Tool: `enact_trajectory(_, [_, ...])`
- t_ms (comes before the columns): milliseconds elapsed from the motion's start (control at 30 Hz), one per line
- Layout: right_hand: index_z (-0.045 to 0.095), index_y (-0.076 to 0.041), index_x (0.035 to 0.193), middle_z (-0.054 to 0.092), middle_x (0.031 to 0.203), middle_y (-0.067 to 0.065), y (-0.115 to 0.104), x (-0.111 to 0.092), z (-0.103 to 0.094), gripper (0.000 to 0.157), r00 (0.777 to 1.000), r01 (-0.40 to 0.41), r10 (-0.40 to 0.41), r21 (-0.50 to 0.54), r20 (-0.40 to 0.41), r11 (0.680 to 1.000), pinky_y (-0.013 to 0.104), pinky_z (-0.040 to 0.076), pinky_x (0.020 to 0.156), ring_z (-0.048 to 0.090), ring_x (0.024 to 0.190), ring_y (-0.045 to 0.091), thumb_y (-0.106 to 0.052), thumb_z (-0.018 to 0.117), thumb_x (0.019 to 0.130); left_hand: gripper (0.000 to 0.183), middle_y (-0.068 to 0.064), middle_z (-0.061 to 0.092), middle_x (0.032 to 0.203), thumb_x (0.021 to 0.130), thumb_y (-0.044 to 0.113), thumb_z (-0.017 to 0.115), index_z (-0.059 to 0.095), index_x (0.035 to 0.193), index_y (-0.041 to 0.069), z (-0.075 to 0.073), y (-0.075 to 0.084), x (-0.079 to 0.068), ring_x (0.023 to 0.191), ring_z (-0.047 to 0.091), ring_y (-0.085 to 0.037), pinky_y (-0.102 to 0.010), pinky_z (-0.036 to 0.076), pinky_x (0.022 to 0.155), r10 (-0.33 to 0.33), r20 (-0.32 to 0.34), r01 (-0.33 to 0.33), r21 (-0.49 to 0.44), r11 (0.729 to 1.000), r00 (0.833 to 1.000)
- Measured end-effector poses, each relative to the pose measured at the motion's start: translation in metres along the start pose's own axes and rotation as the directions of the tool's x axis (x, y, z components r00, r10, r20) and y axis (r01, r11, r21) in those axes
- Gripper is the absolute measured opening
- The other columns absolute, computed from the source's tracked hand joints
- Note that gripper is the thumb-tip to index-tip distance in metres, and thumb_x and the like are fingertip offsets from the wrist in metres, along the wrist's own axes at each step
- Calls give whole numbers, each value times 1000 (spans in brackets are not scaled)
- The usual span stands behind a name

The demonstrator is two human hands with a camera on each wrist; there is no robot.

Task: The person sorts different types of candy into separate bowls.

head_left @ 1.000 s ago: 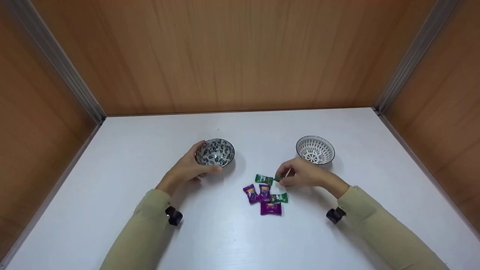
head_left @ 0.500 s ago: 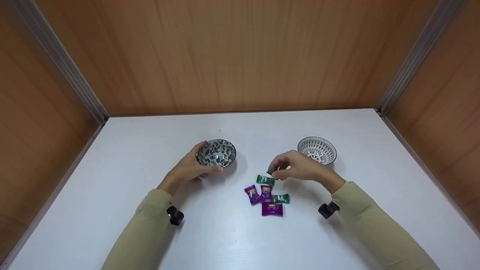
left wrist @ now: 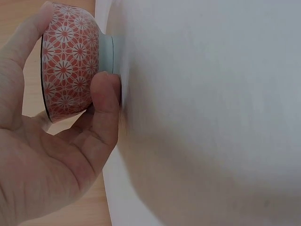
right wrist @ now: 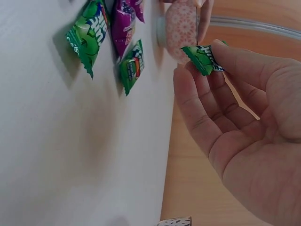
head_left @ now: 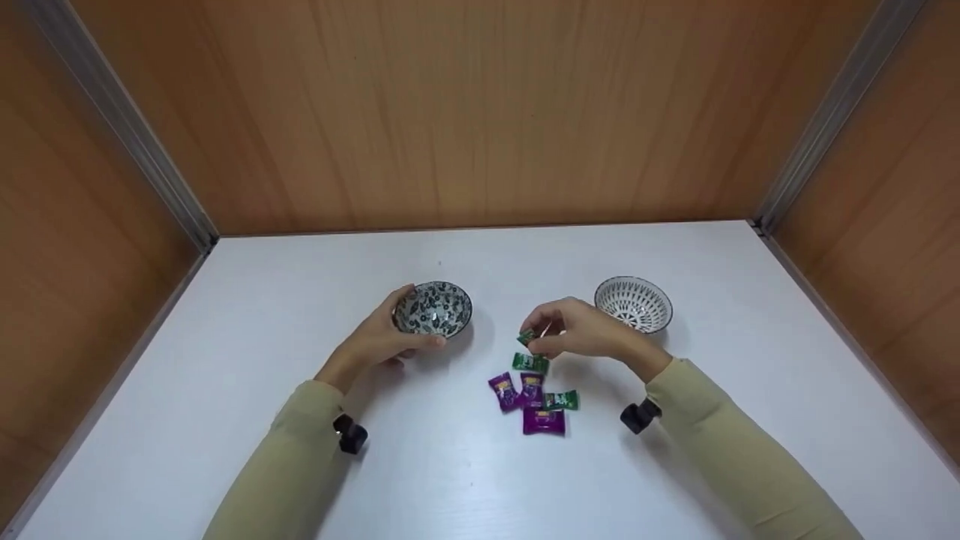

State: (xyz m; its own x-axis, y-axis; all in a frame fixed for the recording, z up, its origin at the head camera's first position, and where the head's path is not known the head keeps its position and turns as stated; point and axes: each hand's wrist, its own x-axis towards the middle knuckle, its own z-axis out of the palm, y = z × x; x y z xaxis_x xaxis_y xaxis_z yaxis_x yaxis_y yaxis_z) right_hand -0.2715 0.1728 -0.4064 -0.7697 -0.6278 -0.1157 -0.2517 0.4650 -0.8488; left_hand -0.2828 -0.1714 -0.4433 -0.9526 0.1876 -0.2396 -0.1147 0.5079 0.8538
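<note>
My left hand (head_left: 379,335) grips a small bowl (head_left: 433,309) by its side, thumb near the front rim. Inside, the bowl has a dark floral pattern; its outside, in the left wrist view, is red with white flowers (left wrist: 70,61) above a pale foot. Between thumb and fingers my right hand (head_left: 581,328) pinches a green-wrapped candy (right wrist: 203,59), held above the table. Just below that hand lie two green candies (head_left: 530,363) and three purple candies (head_left: 544,421) in a loose cluster, some touching each other.
A second bowl (head_left: 634,304), white with dark dashes inside, stands behind my right wrist. The white table (head_left: 300,270) meets a wooden back panel (head_left: 480,112), with wooden side panels and grey metal corner posts at left and right.
My right hand has lifted the green candy off the table and moved left with it, toward the floral bowl. The left hand keeps its grip on that bowl.
</note>
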Motion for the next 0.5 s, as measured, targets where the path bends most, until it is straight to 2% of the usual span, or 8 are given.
enact_trajectory(133, [72, -11, 116, 70, 106, 5, -9, 9, 2, 23, 1000, 5, -6, 23, 10, 1000, 39, 59, 82, 67, 96, 24, -17, 74, 94, 125, -16, 30, 158, 66, 49, 95, 17, 162, 30, -3, 1, -1, 92, 64, -27, -37, 56, 71, 5, 1, -5, -1, 1000, 1000])
enact_trajectory(367, [71, -5, 116, 70, 103, 12, -24, 27, 4, 22, 999, 47, -48, 71, 15, 996, 43, 59, 83, 69, 95, 34, -12, 72, 95, 125, -16, 33, 155, 66, 48, 95, 17, 162, 32, -6, 4, 2, 86, 64, -27, -37, 55, 68, 4, -1, -4, -5, 1000, 1000])
enact_trajectory(500, [71, -4, 115, 71, 104, 11, -27, 35, 7, 22, 999, 49, -50, 79, 13, 996, 39, 59, 83, 70, 93, 27, -16, 71, 97, 125, -16, 33, 155, 65, 49, 95, 18, 162, 32, -6, 2, 3, 85, 64, -27, -37, 55, 67, -4, -8, 4, 10, 1000, 1000])
